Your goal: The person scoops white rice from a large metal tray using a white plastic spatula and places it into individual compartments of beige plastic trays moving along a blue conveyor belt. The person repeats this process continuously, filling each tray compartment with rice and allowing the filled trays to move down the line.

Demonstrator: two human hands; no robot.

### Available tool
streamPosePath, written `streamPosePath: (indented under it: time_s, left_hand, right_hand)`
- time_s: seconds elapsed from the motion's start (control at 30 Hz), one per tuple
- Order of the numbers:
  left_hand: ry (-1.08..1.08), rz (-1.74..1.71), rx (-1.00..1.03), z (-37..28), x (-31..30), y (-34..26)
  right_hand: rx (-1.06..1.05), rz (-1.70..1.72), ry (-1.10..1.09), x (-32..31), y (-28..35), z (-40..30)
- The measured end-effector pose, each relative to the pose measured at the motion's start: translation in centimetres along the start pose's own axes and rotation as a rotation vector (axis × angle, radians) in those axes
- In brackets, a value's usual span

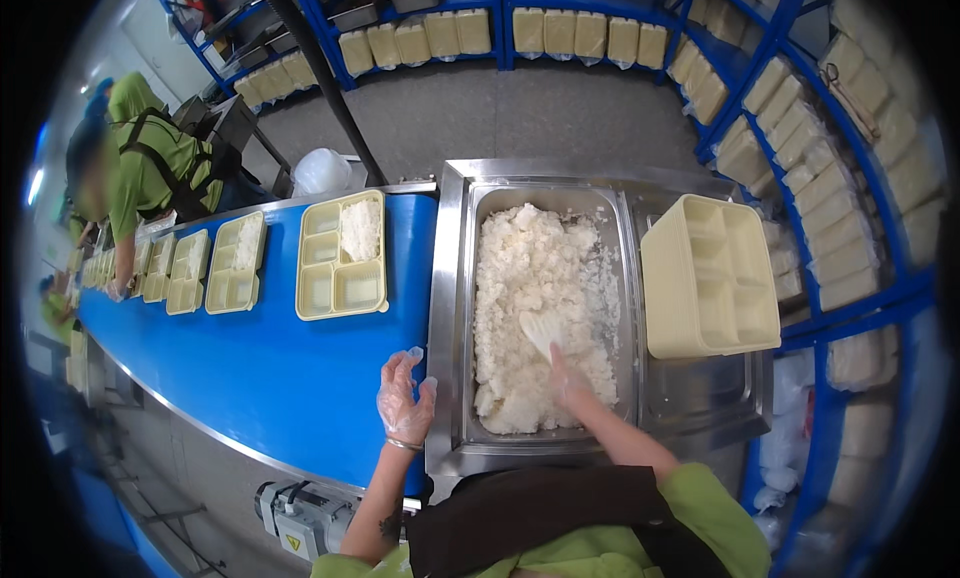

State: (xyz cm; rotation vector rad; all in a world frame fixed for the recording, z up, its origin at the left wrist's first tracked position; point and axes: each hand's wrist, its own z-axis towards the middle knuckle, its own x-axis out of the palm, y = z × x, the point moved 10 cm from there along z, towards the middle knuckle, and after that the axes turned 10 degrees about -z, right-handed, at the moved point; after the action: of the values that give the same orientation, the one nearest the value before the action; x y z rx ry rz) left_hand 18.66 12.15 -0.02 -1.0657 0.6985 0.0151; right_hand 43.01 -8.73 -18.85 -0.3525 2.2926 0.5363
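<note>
My right hand (571, 387) is closed round the handle of a white rice paddle (538, 333), whose blade lies on the cooked rice (525, 270) in a deep steel pan (628, 278). In a clear plastic glove, my left hand (406, 398) hovers over the near right end of the blue conveyor belt (262, 360), fingers apart and holding nothing. Farther up the belt stands a cream compartment tray (362, 285) with rice in its upper right compartment. Right of the pan rises a stack of empty compartment trays (709, 278).
More trays with rice (235, 263) stand in a row down the belt, where a co-worker in green (161, 158) reaches in. Blue shelving (502, 23) with wrapped tray stacks curves round the back and right. A motor (307, 518) sits below the belt's near edge.
</note>
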Motion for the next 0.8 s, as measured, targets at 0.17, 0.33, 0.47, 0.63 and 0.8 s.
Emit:
streamPosePath:
  time_s: [0.17, 0.33, 0.47, 0.63, 0.8]
  left_hand:
    - [0.040, -0.032, -0.059, -1.3, 0.5, 1.8]
    - [0.049, -0.039, -0.093, -2.3, 1.4, 1.6]
    - [0.093, -0.045, -0.136, -2.3, 2.5, 0.8]
    - [0.101, 0.005, -0.123, -2.6, 1.8, -0.3]
    - [0.105, 0.028, -0.043, -2.5, 2.0, -2.9]
  right_hand:
    - [-0.067, 0.335, -0.053, -1.7, -4.1, -6.3]
    - [0.109, 0.769, 0.344, 1.2, -7.7, -6.9]
    - [-0.081, 0.963, 0.278, 3.2, -4.9, -1.0]
    - [-0.122, 1.063, 0.155, 3.8, -1.4, 7.0]
    - [-0.101, 1.030, 0.061, 2.4, -0.5, 9.3]
